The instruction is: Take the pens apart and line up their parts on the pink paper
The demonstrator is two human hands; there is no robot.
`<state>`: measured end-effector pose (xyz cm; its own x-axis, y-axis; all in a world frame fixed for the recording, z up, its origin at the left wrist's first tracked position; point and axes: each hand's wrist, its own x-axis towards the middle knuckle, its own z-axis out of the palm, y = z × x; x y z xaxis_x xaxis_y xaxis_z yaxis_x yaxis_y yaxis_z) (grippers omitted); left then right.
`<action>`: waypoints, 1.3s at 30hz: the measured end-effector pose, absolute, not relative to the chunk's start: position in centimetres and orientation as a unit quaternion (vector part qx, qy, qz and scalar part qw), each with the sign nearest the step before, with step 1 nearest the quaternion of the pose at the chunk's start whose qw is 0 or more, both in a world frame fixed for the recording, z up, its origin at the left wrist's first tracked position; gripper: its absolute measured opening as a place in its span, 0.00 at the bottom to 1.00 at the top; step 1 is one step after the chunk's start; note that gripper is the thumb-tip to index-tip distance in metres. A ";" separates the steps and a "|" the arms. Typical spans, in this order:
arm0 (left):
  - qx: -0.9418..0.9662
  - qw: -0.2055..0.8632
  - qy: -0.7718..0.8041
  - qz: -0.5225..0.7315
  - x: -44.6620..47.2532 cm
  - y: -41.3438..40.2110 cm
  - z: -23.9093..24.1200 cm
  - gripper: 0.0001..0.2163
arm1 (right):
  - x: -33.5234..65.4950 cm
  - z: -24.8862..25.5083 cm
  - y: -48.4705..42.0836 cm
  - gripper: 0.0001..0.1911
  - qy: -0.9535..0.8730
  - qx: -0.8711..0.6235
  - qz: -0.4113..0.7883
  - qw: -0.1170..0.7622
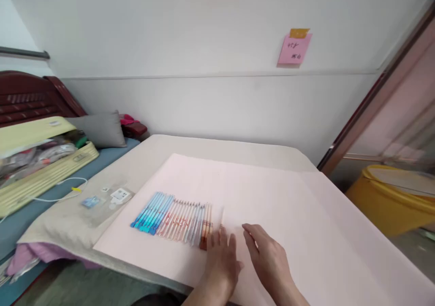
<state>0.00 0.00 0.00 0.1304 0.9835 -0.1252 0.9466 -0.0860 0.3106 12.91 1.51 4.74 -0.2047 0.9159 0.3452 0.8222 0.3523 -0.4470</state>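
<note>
Lone pen (222, 215): just right of the row, its far part showing beyond the fingertips of my left hand (222, 256), its near part hidden beneath them.
Long axis: it runs near to far, the far end leaning slightly right, roughly parallel to the orange-brown pens (208, 215) on its left; a narrow strip of the pale sheet (288, 197) shows between.
Nearer hand: my left, reaching over the pen from the near side; my right hand (270, 254) is farther off, to the right of it.
Left fingers: outstretched and a little parted, palm down, with the thumb out to the right. They overlap the pen's near part; whether they press on it or only hover over it, I cannot tell. I see no pinch around it.
Left outer fingers: just beside the near ends of the orange-brown pens; whether they touch, I cannot tell.
Right fingers: loosely curved and pointing far and left, the thumb a small gap from the forefinger, with nothing visible held in them. The pen lies to their left, apart from them.
Row: blue pens (152, 212) at the left end, pale patterned pens (180, 220) with dark tips on the far side in the middle, orange-brown ones at the right end, all side by side.
</note>
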 end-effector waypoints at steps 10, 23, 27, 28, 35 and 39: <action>0.740 0.194 0.625 0.158 0.5 -0.1 -1.7 0.23 | 12.7 1.9 1.6 0.12 -0.814 -0.578 0.055 0.001; 0.312 0.510 0.588 0.545 -2.2 2.1 1.0 0.19 | 10.0 -0.3 1.9 0.08 -0.773 -0.622 0.101 0.069; 0.279 0.550 0.575 0.538 -2.1 1.8 1.4 0.20 | 9.4 -0.7 2.5 0.08 -0.741 -0.644 0.158 0.104; 0.272 0.554 0.572 0.540 -2.1 1.8 1.4 0.20 | 9.4 -0.6 2.8 0.09 -0.729 -0.652 0.177 0.115; 0.168 0.584 0.513 0.606 -3.6 2.7 1.6 0.16 | 9.8 1.7 2.5 0.08 -0.688 -0.578 0.400 0.178; 0.121 0.630 0.451 0.620 -4.2 2.9 2.4 0.12 | 9.3 2.9 1.2 0.04 -0.565 -0.472 0.631 0.245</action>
